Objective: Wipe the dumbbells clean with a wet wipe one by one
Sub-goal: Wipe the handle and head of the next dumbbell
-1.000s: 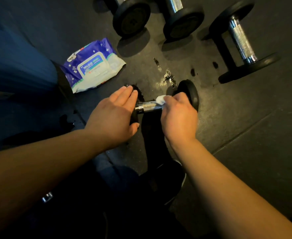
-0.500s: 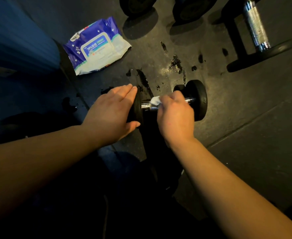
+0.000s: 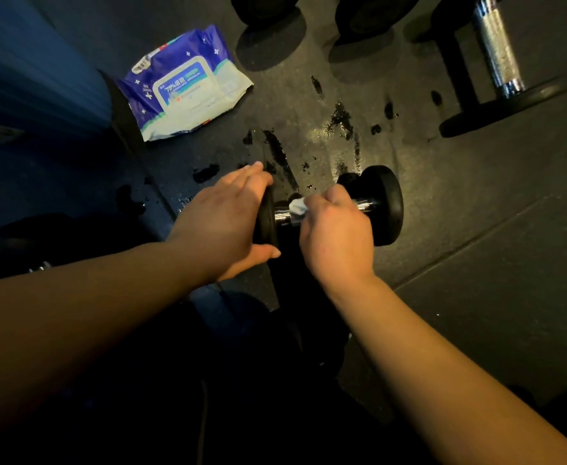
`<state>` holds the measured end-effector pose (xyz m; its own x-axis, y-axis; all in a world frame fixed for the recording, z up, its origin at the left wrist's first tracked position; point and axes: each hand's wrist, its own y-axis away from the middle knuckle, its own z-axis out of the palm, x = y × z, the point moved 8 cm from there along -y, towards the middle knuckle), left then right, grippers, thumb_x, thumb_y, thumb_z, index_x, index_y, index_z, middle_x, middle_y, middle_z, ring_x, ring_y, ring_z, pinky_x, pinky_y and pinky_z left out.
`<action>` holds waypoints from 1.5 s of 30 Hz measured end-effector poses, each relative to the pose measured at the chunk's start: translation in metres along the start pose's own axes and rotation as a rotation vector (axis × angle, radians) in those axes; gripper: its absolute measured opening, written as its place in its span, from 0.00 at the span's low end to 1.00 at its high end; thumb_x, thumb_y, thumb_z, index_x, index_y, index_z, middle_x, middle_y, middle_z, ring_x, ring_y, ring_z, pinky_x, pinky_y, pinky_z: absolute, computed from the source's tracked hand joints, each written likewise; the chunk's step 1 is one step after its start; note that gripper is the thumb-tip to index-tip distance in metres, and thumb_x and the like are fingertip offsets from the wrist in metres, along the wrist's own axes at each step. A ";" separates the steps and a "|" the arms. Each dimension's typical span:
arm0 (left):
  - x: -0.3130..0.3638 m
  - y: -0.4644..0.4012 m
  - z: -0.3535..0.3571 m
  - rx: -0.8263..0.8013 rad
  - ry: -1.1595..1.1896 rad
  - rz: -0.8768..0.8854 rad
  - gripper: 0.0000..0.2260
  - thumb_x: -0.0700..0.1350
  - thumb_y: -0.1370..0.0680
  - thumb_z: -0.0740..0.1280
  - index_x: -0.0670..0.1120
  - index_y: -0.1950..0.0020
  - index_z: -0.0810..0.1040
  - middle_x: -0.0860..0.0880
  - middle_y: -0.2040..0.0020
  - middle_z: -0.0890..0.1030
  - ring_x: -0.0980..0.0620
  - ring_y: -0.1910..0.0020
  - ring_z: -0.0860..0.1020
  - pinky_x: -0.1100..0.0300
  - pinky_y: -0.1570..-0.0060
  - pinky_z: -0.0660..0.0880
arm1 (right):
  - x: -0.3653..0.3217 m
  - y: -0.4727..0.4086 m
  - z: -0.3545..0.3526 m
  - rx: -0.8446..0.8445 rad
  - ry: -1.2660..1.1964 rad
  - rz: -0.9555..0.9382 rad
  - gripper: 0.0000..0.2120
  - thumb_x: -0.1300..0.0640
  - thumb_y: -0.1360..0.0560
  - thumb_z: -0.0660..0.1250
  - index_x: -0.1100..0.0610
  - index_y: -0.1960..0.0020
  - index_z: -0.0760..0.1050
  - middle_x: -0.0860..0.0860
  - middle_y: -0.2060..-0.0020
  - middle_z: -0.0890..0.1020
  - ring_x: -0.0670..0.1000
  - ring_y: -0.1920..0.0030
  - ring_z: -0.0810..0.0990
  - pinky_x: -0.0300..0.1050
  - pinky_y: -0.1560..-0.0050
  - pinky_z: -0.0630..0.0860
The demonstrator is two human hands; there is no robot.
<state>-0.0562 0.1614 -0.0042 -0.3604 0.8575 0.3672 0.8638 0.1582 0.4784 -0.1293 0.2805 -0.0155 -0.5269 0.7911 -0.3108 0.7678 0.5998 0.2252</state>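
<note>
Rubbing the chrome handle, the right hand [image 3: 337, 234] curls round a white wet wipe [image 3: 298, 205] on the near dumbbell [image 3: 384, 204], lying on the wet floor mat [image 3: 476, 203]; the left hand [image 3: 228, 219], fingers straight, steadies its left plate. Slack pressure could let it roll. Compared with a second earlier, the right hand sits further left along the bar.

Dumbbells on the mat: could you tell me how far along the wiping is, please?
In hand: the right hand rubs a wet wipe on the near dumbbell's chrome handle while the left hand steadies its plate. Left: three other dumbbells further back; whether they're wiped can't be told.
</note>
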 end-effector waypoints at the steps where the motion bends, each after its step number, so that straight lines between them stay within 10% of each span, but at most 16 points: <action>1: 0.000 -0.004 0.004 -0.053 -0.001 -0.007 0.55 0.65 0.36 0.77 0.47 0.20 0.50 0.46 0.20 0.55 0.49 0.22 0.56 0.49 0.26 0.62 | 0.002 0.001 -0.001 0.013 0.000 0.012 0.07 0.58 0.24 0.65 0.59 0.53 0.81 0.55 0.56 0.76 0.59 0.66 0.78 0.45 0.67 0.66; 11: -0.017 -0.023 -0.004 -0.139 0.056 -0.034 0.57 0.68 0.39 0.76 0.51 0.19 0.51 0.50 0.20 0.59 0.49 0.23 0.60 0.53 0.27 0.61 | 0.003 0.000 0.000 0.036 0.016 0.013 0.04 0.61 0.27 0.68 0.58 0.53 0.81 0.55 0.56 0.76 0.58 0.67 0.78 0.43 0.68 0.63; 20: -0.022 -0.040 -0.060 0.184 0.022 -0.049 0.22 0.57 0.22 0.66 0.50 0.30 0.73 0.49 0.33 0.76 0.48 0.39 0.75 0.55 0.45 0.71 | 0.019 -0.037 -0.012 0.221 -0.034 0.039 0.06 0.59 0.24 0.67 0.57 0.50 0.81 0.55 0.55 0.77 0.58 0.66 0.77 0.47 0.69 0.71; 29: -0.017 -0.062 -0.052 0.082 -0.228 -0.017 0.51 0.69 0.31 0.70 0.46 0.20 0.50 0.44 0.20 0.57 0.45 0.23 0.58 0.45 0.27 0.63 | 0.027 -0.066 -0.018 0.355 -0.104 0.046 0.05 0.61 0.25 0.68 0.57 0.49 0.79 0.55 0.57 0.77 0.58 0.65 0.77 0.43 0.68 0.62; 41: -0.029 -0.084 -0.091 0.250 -0.219 -0.017 0.22 0.60 0.24 0.65 0.46 0.37 0.71 0.45 0.42 0.78 0.42 0.43 0.76 0.51 0.55 0.72 | 0.026 -0.105 -0.032 0.416 -0.126 0.078 0.08 0.68 0.30 0.69 0.58 0.54 0.78 0.57 0.58 0.77 0.60 0.70 0.75 0.44 0.69 0.61; 45: -0.038 -0.097 -0.079 0.067 -0.197 -0.063 0.44 0.63 0.28 0.70 0.44 0.21 0.54 0.44 0.23 0.63 0.42 0.27 0.65 0.44 0.34 0.70 | 0.001 -0.120 -0.024 0.297 -0.095 -0.049 0.07 0.66 0.30 0.69 0.59 0.53 0.77 0.57 0.57 0.77 0.61 0.67 0.76 0.45 0.67 0.59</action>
<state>-0.1541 0.0745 -0.0019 -0.3444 0.9229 0.1719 0.8657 0.2414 0.4386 -0.2308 0.2122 -0.0202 -0.5399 0.7390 -0.4030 0.8228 0.5644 -0.0674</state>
